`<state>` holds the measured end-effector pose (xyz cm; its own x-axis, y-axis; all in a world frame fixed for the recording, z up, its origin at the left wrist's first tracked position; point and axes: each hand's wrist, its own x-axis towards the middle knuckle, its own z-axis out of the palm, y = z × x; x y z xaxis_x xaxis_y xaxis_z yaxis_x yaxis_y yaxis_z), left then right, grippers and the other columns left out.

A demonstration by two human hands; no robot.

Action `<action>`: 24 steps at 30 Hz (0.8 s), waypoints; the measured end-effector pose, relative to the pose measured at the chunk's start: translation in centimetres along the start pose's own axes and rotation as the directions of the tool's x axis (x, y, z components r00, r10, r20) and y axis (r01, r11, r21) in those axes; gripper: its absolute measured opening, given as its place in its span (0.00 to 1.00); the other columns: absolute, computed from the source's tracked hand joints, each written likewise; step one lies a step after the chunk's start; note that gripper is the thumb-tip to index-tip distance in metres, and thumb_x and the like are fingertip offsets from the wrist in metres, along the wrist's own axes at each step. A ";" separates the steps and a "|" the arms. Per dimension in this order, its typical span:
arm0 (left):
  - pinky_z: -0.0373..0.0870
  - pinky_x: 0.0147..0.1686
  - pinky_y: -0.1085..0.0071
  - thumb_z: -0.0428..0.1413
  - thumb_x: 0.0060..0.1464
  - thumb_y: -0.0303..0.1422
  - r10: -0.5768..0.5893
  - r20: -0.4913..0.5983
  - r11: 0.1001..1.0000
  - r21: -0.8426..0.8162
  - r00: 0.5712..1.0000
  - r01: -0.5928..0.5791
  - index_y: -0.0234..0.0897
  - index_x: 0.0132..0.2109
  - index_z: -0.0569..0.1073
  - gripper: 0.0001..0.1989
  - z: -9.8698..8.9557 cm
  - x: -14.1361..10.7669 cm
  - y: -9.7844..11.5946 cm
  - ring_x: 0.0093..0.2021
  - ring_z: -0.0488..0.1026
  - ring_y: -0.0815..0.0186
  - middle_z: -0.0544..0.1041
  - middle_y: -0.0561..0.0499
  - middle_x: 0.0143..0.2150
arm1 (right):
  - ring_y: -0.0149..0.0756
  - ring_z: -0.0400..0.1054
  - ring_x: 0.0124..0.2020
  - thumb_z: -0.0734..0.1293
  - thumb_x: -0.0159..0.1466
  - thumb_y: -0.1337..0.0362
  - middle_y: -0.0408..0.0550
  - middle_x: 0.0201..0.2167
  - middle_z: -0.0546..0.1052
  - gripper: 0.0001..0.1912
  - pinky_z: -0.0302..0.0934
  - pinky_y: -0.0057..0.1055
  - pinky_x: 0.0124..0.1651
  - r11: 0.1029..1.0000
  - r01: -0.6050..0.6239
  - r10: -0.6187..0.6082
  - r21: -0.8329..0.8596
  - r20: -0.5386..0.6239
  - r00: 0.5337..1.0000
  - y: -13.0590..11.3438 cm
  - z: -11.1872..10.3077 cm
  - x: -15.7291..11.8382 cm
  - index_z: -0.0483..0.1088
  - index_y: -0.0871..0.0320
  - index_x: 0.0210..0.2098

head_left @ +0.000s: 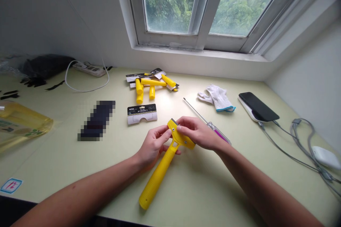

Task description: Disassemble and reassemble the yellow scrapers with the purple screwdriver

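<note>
Gripping a yellow plastic scraper (163, 166) by its flat head, the left hand (153, 145) and right hand (198, 133) close their fingers snugly on it (ribbed handle pointing back toward the body). Just beyond, on the pale green tabletop (53, 165), lie one screwdriver (217, 131) with a magenta grip, one printed card (142, 114), five yellow handles (151, 92), one white knit glove (217, 97) and one black phone (257, 106).

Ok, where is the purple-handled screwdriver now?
In the head view, the long steel screwdriver with a purple handle lies right of centre on the pale green desk, just beyond the right hand, below the white knit gloves.
</note>
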<state>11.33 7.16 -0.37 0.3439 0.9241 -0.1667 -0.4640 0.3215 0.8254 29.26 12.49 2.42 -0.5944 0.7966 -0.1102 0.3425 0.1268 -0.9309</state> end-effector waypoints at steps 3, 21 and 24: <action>0.78 0.34 0.64 0.57 0.57 0.37 0.002 -0.027 1.000 -0.019 1.000 -0.002 0.34 0.48 0.75 0.15 0.0 0.1 0.0 0.37 0.73 0.65 0.74 0.43 0.45 | 0.32 0.68 0.35 0.62 0.65 0.63 0.46 0.40 0.74 0.12 0.65 0.29 0.34 0.986 0.089 -0.105 -0.142 -0.110 0.988 -0.5 0.1 -0.3 0.68 0.54 0.49; 0.78 0.35 0.62 0.59 0.55 0.40 -0.037 -0.045 0.999 -0.013 0.998 0.037 0.33 0.45 0.76 0.16 -0.1 0.2 -0.3 0.40 0.75 0.59 0.74 0.42 0.46 | 0.38 0.65 0.42 0.60 0.67 0.65 0.51 0.42 0.73 0.09 0.61 0.37 0.45 0.591 0.365 -0.482 -0.720 0.049 0.875 -0.8 0.6 -0.5 0.72 0.54 0.42; 0.78 0.35 0.61 0.59 0.55 0.40 -0.071 -0.007 0.997 -0.020 0.997 0.070 0.33 0.44 0.75 0.15 -0.2 0.2 -0.3 0.37 0.75 0.61 0.74 0.43 0.43 | 0.38 0.65 0.40 0.60 0.67 0.66 0.51 0.40 0.72 0.08 0.60 0.36 0.43 0.566 0.373 -0.447 -0.735 0.106 0.888 -1.2 0.2 -0.5 0.71 0.56 0.40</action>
<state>11.40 7.32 -0.81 0.3697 0.9006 -0.2286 -0.4551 0.3900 0.8005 28.96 11.83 3.50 -0.7583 0.5883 0.2810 0.5073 0.8031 -0.3124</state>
